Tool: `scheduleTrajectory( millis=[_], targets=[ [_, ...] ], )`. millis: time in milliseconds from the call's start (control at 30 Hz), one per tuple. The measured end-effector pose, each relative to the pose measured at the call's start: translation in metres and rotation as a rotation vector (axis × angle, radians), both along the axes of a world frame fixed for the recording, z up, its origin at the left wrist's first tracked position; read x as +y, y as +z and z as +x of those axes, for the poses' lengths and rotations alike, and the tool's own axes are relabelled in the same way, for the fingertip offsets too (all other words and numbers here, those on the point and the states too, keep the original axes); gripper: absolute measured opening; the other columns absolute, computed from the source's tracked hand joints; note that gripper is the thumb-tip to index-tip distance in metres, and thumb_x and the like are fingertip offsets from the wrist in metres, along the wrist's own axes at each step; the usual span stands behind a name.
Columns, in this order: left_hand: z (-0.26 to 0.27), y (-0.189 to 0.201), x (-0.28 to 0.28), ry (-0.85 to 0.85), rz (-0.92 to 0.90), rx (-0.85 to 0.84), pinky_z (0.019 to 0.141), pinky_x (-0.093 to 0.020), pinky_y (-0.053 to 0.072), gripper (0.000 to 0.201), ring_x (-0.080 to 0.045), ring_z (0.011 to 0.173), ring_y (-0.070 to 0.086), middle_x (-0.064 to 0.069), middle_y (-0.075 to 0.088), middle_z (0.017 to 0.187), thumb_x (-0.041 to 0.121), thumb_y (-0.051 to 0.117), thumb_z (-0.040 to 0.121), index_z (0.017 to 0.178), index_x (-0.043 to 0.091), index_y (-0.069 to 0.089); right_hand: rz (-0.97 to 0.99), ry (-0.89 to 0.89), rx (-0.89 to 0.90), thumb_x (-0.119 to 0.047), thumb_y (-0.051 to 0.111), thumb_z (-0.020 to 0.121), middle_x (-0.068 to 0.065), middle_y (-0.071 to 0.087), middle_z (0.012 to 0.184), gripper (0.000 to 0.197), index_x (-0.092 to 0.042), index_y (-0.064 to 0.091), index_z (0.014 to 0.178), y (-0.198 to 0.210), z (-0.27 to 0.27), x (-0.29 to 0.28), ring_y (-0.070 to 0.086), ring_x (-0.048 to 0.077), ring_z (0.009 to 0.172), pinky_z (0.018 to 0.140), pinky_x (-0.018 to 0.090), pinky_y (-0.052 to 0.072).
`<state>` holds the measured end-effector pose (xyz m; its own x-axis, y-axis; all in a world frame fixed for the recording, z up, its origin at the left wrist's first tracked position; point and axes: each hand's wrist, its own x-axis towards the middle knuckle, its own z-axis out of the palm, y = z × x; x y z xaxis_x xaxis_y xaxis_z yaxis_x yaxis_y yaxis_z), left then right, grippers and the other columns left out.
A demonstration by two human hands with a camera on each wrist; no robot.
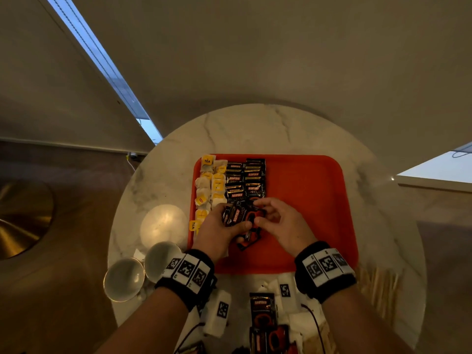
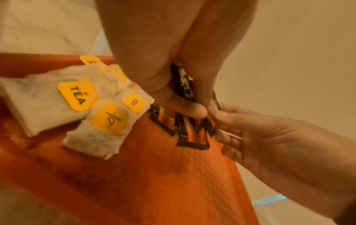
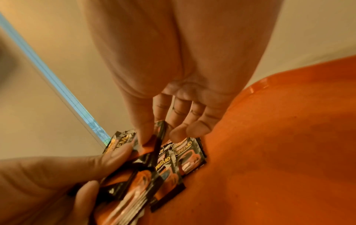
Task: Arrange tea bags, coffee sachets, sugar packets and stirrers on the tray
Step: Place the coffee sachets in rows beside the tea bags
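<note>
- Left hand [image 1: 219, 227]: fingers curled round a bunch of shiny black coffee sachets [image 1: 236, 215], over the orange tray [image 1: 306, 200], long sides pointing to its far edge.
- Right hand [image 1: 282, 223]: thumb and finger pinching one sachet from the bunch.
- On the tray's left side: soft white tea bags [image 1: 208, 185] with yellow tags, in rows running near to far.

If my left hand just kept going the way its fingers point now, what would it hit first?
Probably the laid-out coffee sachets on the orange tray. The left hand, gripping a bunch of sachets, points up the tray toward those rows, which begin just beyond its fingertips. Height above them is unclear.
</note>
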<state>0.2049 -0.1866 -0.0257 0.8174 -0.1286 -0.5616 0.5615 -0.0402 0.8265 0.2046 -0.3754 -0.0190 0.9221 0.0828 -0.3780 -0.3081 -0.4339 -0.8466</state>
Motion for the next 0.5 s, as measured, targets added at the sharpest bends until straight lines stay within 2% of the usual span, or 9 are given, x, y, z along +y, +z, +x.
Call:
scheduleTrajectory(
  millis=[33, 100, 133, 200, 300, 400, 500],
  targets=[
    [0.001, 0.0, -0.001, -0.012, 0.007, -0.003, 0.069, -0.038, 0.061, 0.046, -0.021, 0.071, 0.071, -0.005, 0.077, 0.104, 0.015, 0.085, 0.08, 0.118, 0.018, 0.06, -0.031, 0.019, -0.011, -0.021, 0.073, 0.09, -0.015, 0.067, 0.1, 0.024, -0.036, 0.068, 0.107, -0.001, 0.001, -0.002, 0.06, -0.005, 0.091, 0.077, 0.011, 0.046],
    [0.004, 0.001, -0.001, -0.001, 0.008, -0.015, 0.063, -0.029, 0.061, 0.046, -0.016, 0.069, 0.071, -0.005, 0.076, 0.105, 0.01, 0.084, 0.08, 0.119, 0.017, 0.059, -0.051, -0.027, -0.022, -0.022, 0.071, 0.092, -0.015, 0.068, 0.096, 0.015, -0.033, 0.069, 0.102, -0.003, 0.004, -0.008, 0.061, -0.006, 0.089, 0.077, 0.011, 0.045],
    [0.006, 0.002, -0.001, 0.011, 0.01, -0.021, 0.06, -0.025, 0.059, 0.045, -0.013, 0.065, 0.07, -0.006, 0.075, 0.104, 0.007, 0.082, 0.082, 0.119, 0.016, 0.059, -0.035, -0.091, -0.022, -0.022, 0.07, 0.093, -0.012, 0.07, 0.095, 0.012, -0.03, 0.069, 0.101, -0.006, 0.006, -0.012, 0.064, -0.003, 0.089, 0.081, 0.015, 0.048],
    [0.008, 0.003, 0.0, 0.038, 0.016, -0.031, 0.054, -0.021, 0.056, 0.043, -0.01, 0.059, 0.068, -0.004, 0.074, 0.101, 0.002, 0.078, 0.085, 0.12, 0.014, 0.057, 0.035, -0.234, 0.009, -0.021, 0.066, 0.096, -0.005, 0.074, 0.094, 0.008, -0.026, 0.07, 0.101, -0.01, 0.01, -0.018, 0.071, 0.008, 0.085, 0.085, 0.03, 0.056],
    [0.01, -0.002, 0.002, 0.082, 0.043, -0.04, 0.058, -0.026, 0.06, 0.044, -0.012, 0.067, 0.071, 0.001, 0.074, 0.1, 0.0, 0.076, 0.086, 0.123, 0.015, 0.057, 0.052, -0.33, 0.1, -0.016, 0.065, 0.097, -0.001, 0.074, 0.092, 0.011, -0.025, 0.069, 0.093, -0.021, 0.013, -0.018, 0.074, 0.015, 0.08, 0.086, 0.039, 0.06],
    [0.01, -0.007, 0.001, 0.084, 0.1, -0.065, 0.065, -0.033, 0.063, 0.043, -0.015, 0.073, 0.075, 0.003, 0.074, 0.1, 0.005, 0.078, 0.086, 0.121, 0.019, 0.057, -0.098, -0.299, 0.126, -0.022, 0.069, 0.094, -0.004, 0.071, 0.093, 0.007, -0.027, 0.066, 0.092, -0.036, 0.014, -0.01, 0.07, 0.014, 0.084, 0.08, 0.034, 0.06],
    [0.01, -0.01, -0.002, 0.044, 0.144, -0.056, 0.071, -0.042, 0.064, 0.043, -0.021, 0.079, 0.076, 0.001, 0.074, 0.104, 0.01, 0.08, 0.085, 0.118, 0.023, 0.057, -0.259, -0.273, 0.12, -0.029, 0.074, 0.091, -0.008, 0.068, 0.094, 0.014, -0.022, 0.066, 0.1, -0.042, 0.017, -0.004, 0.064, 0.01, 0.087, 0.067, 0.019, 0.046]
  ],
)
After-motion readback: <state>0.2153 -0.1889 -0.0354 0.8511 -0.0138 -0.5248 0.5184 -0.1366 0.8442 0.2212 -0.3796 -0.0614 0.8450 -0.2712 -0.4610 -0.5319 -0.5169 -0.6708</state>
